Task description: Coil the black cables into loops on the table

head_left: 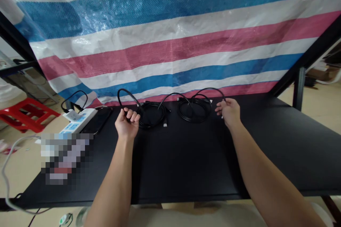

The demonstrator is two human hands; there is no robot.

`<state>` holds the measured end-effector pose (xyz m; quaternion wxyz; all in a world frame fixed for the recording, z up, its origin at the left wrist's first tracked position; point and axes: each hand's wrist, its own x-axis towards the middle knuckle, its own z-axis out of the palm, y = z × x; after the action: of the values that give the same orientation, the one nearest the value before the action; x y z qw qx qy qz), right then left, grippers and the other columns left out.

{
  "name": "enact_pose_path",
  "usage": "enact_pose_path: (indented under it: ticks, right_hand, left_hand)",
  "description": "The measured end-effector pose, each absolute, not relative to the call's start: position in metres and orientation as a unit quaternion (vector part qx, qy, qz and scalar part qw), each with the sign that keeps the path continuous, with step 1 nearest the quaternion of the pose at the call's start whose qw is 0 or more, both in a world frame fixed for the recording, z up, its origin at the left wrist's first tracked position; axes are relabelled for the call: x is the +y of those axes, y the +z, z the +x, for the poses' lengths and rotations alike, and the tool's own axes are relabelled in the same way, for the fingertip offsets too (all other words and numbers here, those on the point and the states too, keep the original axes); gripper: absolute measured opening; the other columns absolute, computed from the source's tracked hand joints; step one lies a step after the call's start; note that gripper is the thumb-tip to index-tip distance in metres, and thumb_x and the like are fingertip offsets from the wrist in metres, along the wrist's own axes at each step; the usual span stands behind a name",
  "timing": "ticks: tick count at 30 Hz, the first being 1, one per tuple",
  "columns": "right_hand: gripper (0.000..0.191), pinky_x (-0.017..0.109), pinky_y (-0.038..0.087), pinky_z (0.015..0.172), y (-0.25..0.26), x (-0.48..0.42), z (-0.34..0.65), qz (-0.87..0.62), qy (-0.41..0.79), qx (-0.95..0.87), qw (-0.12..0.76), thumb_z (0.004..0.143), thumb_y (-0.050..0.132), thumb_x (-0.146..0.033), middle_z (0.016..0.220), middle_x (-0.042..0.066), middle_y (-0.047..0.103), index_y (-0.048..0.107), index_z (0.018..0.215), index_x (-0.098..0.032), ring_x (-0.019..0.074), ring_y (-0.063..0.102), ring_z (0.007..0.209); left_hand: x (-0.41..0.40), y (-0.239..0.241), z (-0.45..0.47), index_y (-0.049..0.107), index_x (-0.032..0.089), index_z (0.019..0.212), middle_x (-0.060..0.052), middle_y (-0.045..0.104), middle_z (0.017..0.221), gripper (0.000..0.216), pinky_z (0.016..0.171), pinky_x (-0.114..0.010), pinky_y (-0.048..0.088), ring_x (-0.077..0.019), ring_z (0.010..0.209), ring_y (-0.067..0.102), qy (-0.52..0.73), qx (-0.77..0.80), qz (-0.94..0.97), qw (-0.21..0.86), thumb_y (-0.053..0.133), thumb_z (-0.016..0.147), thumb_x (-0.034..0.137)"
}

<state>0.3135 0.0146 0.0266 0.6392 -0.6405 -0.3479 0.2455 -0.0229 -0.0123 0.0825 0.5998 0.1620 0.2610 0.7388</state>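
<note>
Two coiled black rubber cables (151, 115) | my left hand (127, 124): fingers curled around one | my right hand (230, 112): fingertips pinching the other

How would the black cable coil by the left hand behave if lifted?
The black cable lies in thin, loose loops, so it will probably sag and flop, and feel light. The arched loop by the left hand hints at some springiness, so the coil may spread apart.

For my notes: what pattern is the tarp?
Blue, white and pink stripes on the tarp, best seen in the head view.
</note>
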Motion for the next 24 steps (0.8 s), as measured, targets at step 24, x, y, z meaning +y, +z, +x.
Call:
enact_pose_path:
  ticks: [24]
  right_hand:
    - [0.035,0.025,0.033,0.041,0.048,-0.004,0.29,-0.392,0.387,-0.377,0.745,0.071,0.059,-0.052,0.047,-0.008,0.033,0.039,0.063,-0.025,0.0103,0.033,0.039]
  left_hand:
    - [-0.002,0.077,-0.036,0.039,0.02,0.057,0.011,0.024,0.04,0.027,0.034,-0.017,0.018,-0.0047,0.031,0.02,0.771,0.443,0.165,0.427,0.043,0.083,0.021]
